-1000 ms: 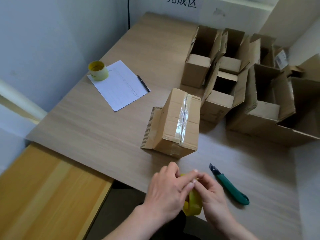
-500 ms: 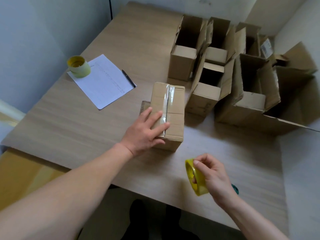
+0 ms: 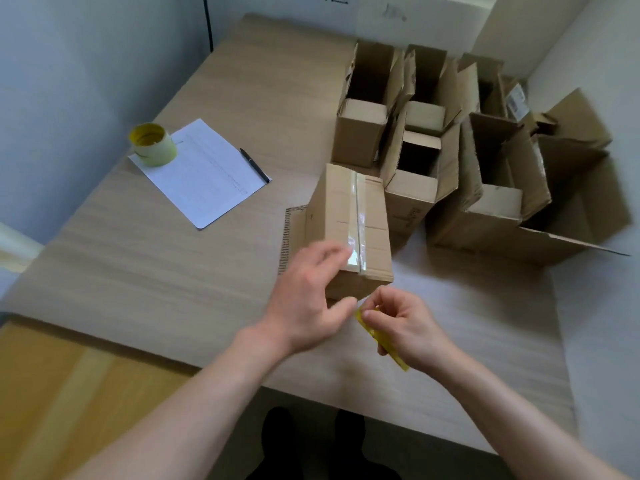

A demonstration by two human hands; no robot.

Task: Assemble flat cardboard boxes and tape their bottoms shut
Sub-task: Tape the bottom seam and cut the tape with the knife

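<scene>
**Hands at the near end of the taped box**

Head view: the taped box [image 3: 349,230] lies centre frame on the table [image 3: 156,258], clear tape down its top. My left hand [image 3: 308,299], fingers spread and loosely bent, touches its near end. Just beside it, lower centre, my right hand [image 3: 405,327] grips the yellow tape roll [image 3: 384,341]. Open boxes [image 3: 450,150] crowd the upper right.
</scene>
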